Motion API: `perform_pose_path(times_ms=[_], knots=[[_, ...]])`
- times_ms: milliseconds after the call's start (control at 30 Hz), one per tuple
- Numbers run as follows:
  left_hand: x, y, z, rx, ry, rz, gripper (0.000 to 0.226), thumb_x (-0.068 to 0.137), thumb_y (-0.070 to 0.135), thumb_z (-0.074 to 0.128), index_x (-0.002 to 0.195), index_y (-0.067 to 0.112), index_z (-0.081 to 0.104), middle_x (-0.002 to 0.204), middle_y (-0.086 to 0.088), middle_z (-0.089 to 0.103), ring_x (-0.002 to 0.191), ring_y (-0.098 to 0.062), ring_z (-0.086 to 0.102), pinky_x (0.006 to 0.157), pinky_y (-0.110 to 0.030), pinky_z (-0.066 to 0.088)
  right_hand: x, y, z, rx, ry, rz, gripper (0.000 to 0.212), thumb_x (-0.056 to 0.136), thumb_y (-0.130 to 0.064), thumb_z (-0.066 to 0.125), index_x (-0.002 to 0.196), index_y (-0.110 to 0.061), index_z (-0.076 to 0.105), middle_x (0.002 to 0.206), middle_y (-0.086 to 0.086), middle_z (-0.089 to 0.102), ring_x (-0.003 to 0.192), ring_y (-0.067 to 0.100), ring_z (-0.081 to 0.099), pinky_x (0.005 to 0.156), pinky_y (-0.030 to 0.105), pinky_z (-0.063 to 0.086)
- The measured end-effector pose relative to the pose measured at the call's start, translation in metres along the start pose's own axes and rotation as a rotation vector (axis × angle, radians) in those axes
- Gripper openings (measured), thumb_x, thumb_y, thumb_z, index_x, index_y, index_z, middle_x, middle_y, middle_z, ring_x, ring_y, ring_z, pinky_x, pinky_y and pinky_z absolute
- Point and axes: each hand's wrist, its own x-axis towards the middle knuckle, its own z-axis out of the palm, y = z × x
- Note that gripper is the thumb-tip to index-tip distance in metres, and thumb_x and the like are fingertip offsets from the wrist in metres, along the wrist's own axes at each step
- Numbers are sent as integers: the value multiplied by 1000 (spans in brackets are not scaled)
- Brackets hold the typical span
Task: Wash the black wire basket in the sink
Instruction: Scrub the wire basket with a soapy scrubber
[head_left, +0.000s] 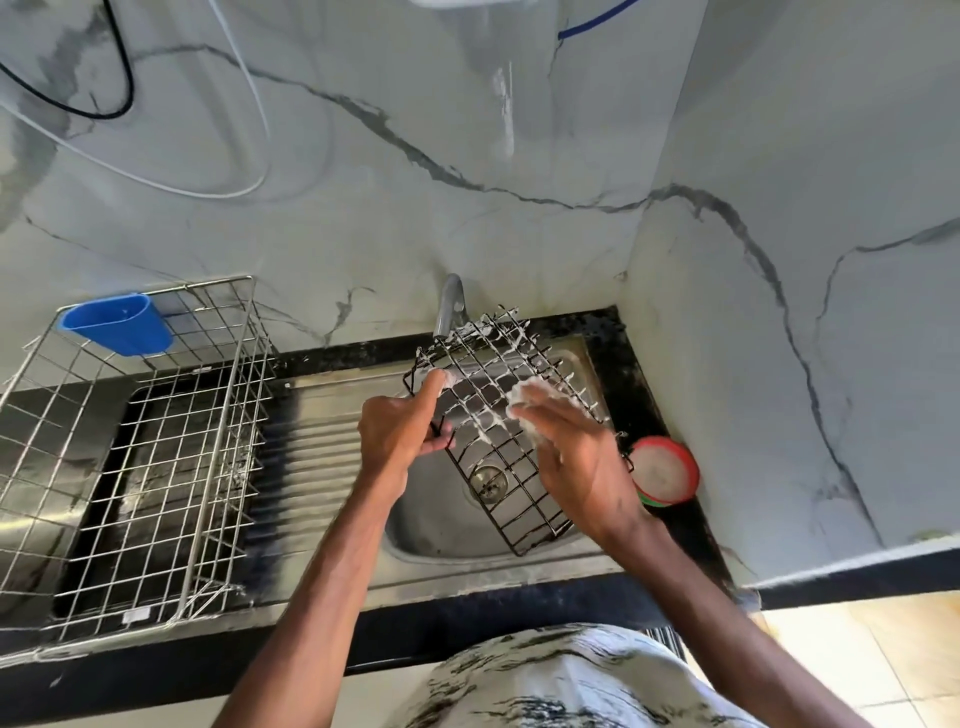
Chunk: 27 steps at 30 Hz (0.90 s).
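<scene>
The black wire basket is held tilted over the steel sink bowl, its upper wires coated in white foam. My left hand grips its left edge, index finger stretched up along the frame. My right hand presses a foamy white scrubber against the basket's mesh. The tap stands just behind the basket's top edge; I see no water stream. The drain shows through the wires.
A steel wire dish rack with a blue plastic cup sits on the left counter. A round red-rimmed container stands on the black counter right of the sink. Marble walls close the back and right.
</scene>
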Motion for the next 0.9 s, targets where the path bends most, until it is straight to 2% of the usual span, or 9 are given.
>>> perform_pose_path(times_ms=[100, 167, 233, 300, 367, 500, 633, 767, 900], knots=[[3, -2, 0, 17, -31, 5, 51, 83, 51, 82, 83, 0, 73, 88, -29, 75, 69, -31, 75, 55, -29, 62, -5, 2, -9, 30, -79, -46, 56, 92, 14, 51, 145, -6, 52, 152, 11, 49, 147, 19, 38, 115, 29, 39], [2, -3, 2, 16, -42, 8, 54, 80, 55, 81, 86, 2, 74, 90, -29, 75, 73, -33, 77, 57, -28, 62, -2, 4, -16, 50, -7, 7, 62, 86, 22, 48, 142, -5, 56, 146, 12, 55, 139, 20, 49, 111, 25, 43], [1, -1, 5, 7, -36, 13, 49, 79, 54, 82, 85, 6, 76, 89, -28, 76, 73, -33, 77, 56, -27, 61, 4, 6, -22, 67, 81, 86, 55, 83, 22, 55, 130, -3, 66, 133, 11, 66, 122, 16, 64, 101, 13, 47], [0, 1, 8, -6, -22, 8, 43, 83, 47, 83, 82, 4, 75, 86, -27, 76, 71, -32, 75, 53, -27, 60, 10, 12, -29, 70, 92, 169, 43, 85, 11, 70, 124, -7, 71, 123, 7, 72, 103, 12, 72, 91, 4, 48], [-2, 4, 10, -15, -15, 2, 42, 86, 42, 82, 80, 2, 73, 83, -25, 74, 71, -32, 73, 51, -25, 59, 12, 16, -33, 62, 55, 215, 41, 84, -3, 79, 124, -11, 71, 119, 5, 71, 92, 10, 70, 86, 4, 50], [-4, 5, 15, -16, -28, -2, 43, 87, 43, 81, 82, 1, 72, 86, -27, 74, 73, -35, 73, 51, -25, 59, 15, 15, -30, 23, 27, 233, 41, 91, -18, 74, 132, -15, 66, 122, 7, 64, 94, 12, 69, 85, -2, 44], [-4, 8, 20, -30, -16, 8, 43, 85, 41, 83, 81, -1, 72, 82, -27, 74, 71, -34, 72, 51, -28, 60, 17, 8, -23, 0, 98, 220, 37, 90, 0, 68, 123, -13, 72, 119, 9, 67, 89, 15, 72, 77, 21, 61], [-2, 11, 22, -37, 3, 8, 40, 87, 38, 83, 78, 1, 72, 70, -16, 73, 68, -31, 72, 53, -32, 63, 7, -9, -15, -81, 95, 60, 35, 82, 17, 66, 108, -4, 76, 111, 15, 70, 82, 22, 74, 58, 27, 63], [4, 13, 19, -13, -10, 16, 54, 74, 46, 86, 83, -6, 74, 81, -26, 76, 70, -33, 76, 57, -36, 65, -5, -7, -13, -58, 28, 54, 41, 82, 15, 66, 112, -10, 77, 119, 14, 67, 99, 25, 71, 68, 37, 65]])
